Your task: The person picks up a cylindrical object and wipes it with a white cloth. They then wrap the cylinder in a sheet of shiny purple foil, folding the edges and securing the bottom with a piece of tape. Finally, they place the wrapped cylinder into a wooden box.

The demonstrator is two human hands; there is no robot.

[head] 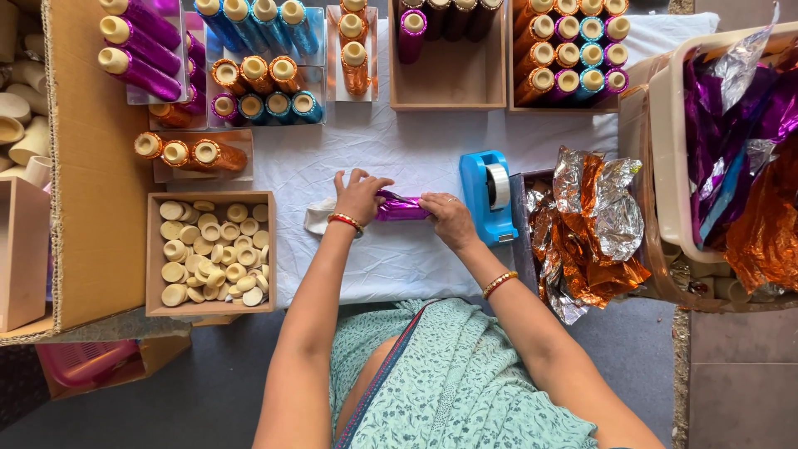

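the white-clothed counter (399, 158) has a bare strip down its middle, hemmed by a wooden box of caps (209, 254) on the left, a blue tape dispenser (489, 195) just to the right, and trays of foil-wrapped tubes (266, 87) along the far edge; the near edge drops off just before the person's lap. crumpled orange and silver foil (586, 229) crowds the right side beside a tub (665, 141) of purple foil. in the open patch lies a purple foil tube (401, 207), flat on the cloth between both hands. the left hand (359, 197) caps its left end, fingers spread over it in a loose grip; the right hand (449, 218) closes its grip on the right end, close to the dispenser.
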